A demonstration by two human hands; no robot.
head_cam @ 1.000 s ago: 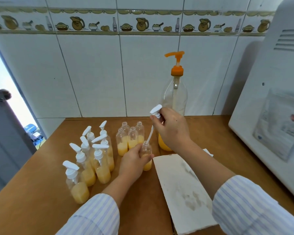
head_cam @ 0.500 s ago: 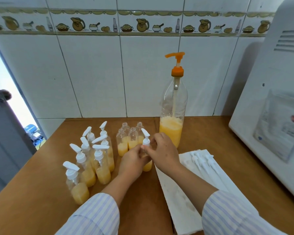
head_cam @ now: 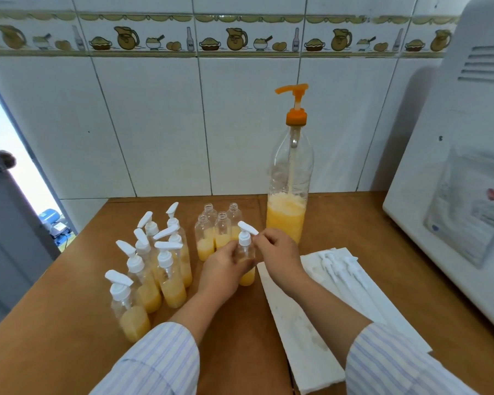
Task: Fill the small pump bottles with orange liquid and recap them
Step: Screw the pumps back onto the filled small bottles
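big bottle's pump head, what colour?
Orange, on the large bottle's pump head; clearest in the head view.

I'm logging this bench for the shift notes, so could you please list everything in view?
Big bottle: one, clear with orange pump, orange liquid at the bottom, at the back of the table.
Capped bottles: six, white pumps, orange liquid, left cluster.
Open bottles: four, clear, part filled, centre back.
Held bottle: one, white pump on top, centre.
Spare pumps: several, white, on the white sheet at right.
Table: one, brown wood.
Appliance: one, white, far right.
Left hand: grips the held bottle.
Right hand: pinches its pump.
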